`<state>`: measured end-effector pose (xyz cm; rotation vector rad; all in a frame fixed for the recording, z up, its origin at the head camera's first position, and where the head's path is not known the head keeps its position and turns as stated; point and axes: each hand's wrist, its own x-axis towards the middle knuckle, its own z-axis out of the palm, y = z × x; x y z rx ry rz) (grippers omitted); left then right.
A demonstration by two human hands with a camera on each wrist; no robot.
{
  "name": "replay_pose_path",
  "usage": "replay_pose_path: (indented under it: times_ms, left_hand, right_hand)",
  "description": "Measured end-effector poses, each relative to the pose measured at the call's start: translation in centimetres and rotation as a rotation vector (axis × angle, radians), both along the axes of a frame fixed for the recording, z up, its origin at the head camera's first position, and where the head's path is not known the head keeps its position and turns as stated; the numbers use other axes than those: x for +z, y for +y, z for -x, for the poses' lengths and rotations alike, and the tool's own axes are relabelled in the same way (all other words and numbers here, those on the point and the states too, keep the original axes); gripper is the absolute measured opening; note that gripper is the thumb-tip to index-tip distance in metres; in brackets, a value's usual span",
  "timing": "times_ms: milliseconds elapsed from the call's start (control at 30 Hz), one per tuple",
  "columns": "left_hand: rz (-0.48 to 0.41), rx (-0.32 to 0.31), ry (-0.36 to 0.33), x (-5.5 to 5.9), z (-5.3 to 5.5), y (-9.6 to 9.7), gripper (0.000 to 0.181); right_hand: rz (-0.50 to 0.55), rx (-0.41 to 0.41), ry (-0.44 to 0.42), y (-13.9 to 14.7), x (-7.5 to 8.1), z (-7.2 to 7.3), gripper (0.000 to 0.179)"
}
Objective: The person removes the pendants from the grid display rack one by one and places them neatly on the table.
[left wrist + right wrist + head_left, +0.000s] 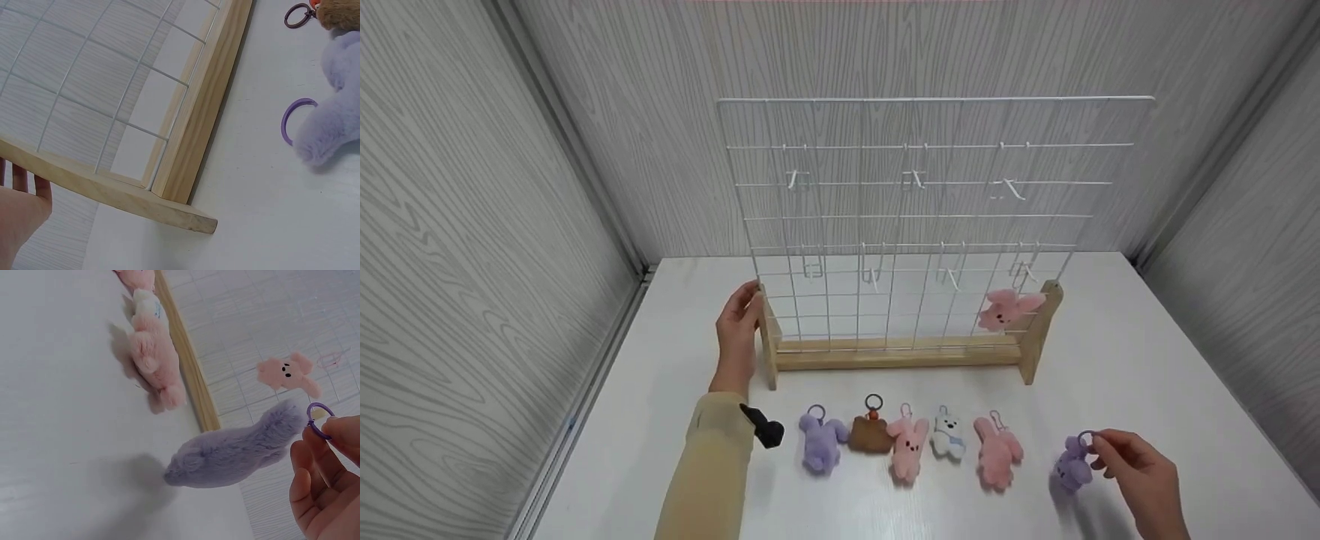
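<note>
My right hand pinches the purple ring of a plush keychain between thumb and finger. The purple plush dangles over the table at the right, its shadow below it in the right wrist view. At the rack's left end, my left hand holds the wooden side post; in the left wrist view its fingers reach behind the wood. The white wire grid rack stands on a wooden base and carries several white hooks. A pink bunny plush hangs at its lower right.
In front of the rack lie a purple plush, a brown plush, a pink bunny, a white bear and another pink plush. Grey wood-grain panels enclose the white table at the back and sides.
</note>
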<state>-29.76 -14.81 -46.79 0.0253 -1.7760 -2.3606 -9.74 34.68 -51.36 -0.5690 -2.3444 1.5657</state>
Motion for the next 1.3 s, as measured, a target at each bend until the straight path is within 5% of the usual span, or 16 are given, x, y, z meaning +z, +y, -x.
replay_pose_path:
  times_ms: [700, 1067, 1300]
  left_hand:
    - [0.042, 0.005, 0.000, 0.0, 0.0, 0.0, 0.039]
    - [0.031, 0.040, 0.010, -2.1, 1.6, -0.2, 0.040]
    - [0.039, 0.020, 0.004, -0.5, 0.5, 0.0, 0.037]
  right_hand:
    - [0.082, 0.081, 0.108, -0.6, -1.9, 3.6, 0.027]
    - [0.049, 0.120, 0.041, -0.3, -2.9, 5.1, 0.030]
    - [0.029, 0.146, 0.011, -0.3, -3.2, 5.9, 0.032]
